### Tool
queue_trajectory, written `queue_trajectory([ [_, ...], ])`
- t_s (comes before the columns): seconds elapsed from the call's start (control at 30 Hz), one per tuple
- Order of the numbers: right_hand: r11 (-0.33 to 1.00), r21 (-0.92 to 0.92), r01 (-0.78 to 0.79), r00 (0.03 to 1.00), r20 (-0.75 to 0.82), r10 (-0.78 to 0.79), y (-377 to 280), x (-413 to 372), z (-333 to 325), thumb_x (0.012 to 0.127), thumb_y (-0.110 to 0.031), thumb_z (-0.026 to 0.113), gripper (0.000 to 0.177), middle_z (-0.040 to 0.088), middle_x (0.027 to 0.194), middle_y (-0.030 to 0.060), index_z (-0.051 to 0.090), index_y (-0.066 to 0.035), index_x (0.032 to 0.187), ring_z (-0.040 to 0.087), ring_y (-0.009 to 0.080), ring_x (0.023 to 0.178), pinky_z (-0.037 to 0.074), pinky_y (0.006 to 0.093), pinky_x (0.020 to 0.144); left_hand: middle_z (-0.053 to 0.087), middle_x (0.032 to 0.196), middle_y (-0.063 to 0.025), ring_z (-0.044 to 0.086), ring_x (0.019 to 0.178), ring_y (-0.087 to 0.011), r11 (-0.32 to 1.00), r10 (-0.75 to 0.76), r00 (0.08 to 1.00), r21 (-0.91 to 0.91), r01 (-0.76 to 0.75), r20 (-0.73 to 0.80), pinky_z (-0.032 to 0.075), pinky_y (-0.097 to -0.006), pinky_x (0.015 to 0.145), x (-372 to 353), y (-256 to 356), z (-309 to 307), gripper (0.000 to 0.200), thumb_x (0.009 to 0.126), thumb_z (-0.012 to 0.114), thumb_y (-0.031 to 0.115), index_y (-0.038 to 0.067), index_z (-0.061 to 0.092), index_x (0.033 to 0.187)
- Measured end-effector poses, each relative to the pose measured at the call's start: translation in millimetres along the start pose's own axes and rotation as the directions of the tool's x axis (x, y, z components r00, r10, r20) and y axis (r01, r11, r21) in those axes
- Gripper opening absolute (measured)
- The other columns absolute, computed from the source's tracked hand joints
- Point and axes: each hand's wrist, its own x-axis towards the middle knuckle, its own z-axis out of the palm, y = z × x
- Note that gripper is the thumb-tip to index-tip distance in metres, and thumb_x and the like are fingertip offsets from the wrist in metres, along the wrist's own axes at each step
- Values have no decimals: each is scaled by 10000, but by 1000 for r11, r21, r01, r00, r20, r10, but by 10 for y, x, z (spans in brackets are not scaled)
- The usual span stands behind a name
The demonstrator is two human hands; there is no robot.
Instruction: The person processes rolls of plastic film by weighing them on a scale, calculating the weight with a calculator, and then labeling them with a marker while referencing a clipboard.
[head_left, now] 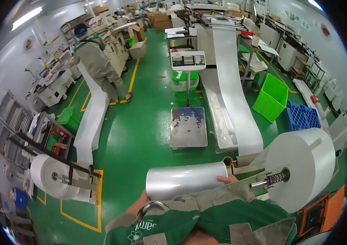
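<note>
Both hands well apart, one at each end of the shiny film roll (181, 180), which lay crosswise against the chest, above the green floor (140, 134).
- Right hand (226, 179): fingers curled over the roll's right end, gripping it, just below the cardboard core (227, 162).
- Left hand (141, 200): tucked under the roll's left end. Its fingers were hidden, so I could not tell how far it was closed.
- Just right of the film roll: a big white roll (304, 159) on a spindle (277, 177).
- Ahead on the floor: a platform scale (188, 126), with a long white web (234, 81) running past it.
- Further right: a green crate (271, 98) and a blue pallet (302, 116).
- Left: a smaller white roll (49, 175) on a stand.
- Far left: another person (98, 65) stood at a machine, back turned.
</note>
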Motion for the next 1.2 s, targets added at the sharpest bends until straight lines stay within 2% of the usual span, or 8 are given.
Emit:
queue_trajectory([
  [0.23,983,-88,164,981,-87,-172,-756,500,409,733,-133,719,705,515,1243,114,380,-18,1340,483,238,1149,360,381,982,575,1081,-216,602,929,-321,959,32,983,272,-81,180,515,-417,759,1054,1579,-90,592,800,608,422,-36,494,1158],
  [0.53,975,-128,184,788,-574,-224,-1048,989,1191,692,-197,737,640,576,1142,129,473,31,1230,554,210,1021,435,339,875,574,1090,-221,602,934,-327,870,-90,874,464,-165,478,513,-421,767,2262,2843,164,611,802,602,451,-38,503,1154],
  [0.77,928,-371,-28,613,-740,-277,-900,1437,2165,676,-133,777,667,578,1138,146,439,41,1225,585,214,997,471,350,848,574,1097,-225,602,937,-331,714,-296,754,660,-234,587,511,-424,773,3476,3755,259,627,803,598,474,-39,509,1152],
  [0.8,932,-362,-16,569,-770,-289,-783,1537,2256,676,-133,777,668,578,1138,147,439,41,1225,585,214,997,471,350,849,574,1098,-226,602,937,-332,698,-239,789,665,-266,566,511,-424,774,3676,4040,283,629,803,598,477,-39,510,1151],
  [0.83,945,-326,-11,528,-805,-271,-761,1625,2347,676,-132,777,668,578,1138,147,438,41,1225,585,214,998,471,350,849,582,1117,-241,593,972,-367,575,404,797,553,-603,449,466,-426,858,4216,4115,491,733,769,544,620,-40,576,1088],
  [0.9,976,-216,32,438,-875,-208,-771,1829,2506,675,-131,778,669,577,1138,147,437,41,1225,584,214,1000,470,350,850,581,1106,-264,553,1052,-362,603,732,652,257,-755,199,425,-430,875,3917,5679,347,678,805,580,546,-60,558,1109],
  [1.03,986,-80,146,270,-956,-118,-785,2141,2717,674,-128,778,670,577,1138,148,436,41,1225,583,215,1003,470,350,852,491,1243,-257,469,1155,-352,336,919,357,-137,-932,-168,345,-374,990,3683,7756,579,728,804,652,458,-58,433,1270],
  [1.2,961,14,275,114,-993,-18,-685,2343,2933,673,-124,779,672,576,1139,149,433,41,1225,581,216,1007,470,350,855,614,1082,-174,591,945,-257,609,777,628,-311,-730,47,437,-346,840,3909,8481,756,695,841,517,585,-37,552,1149],
])
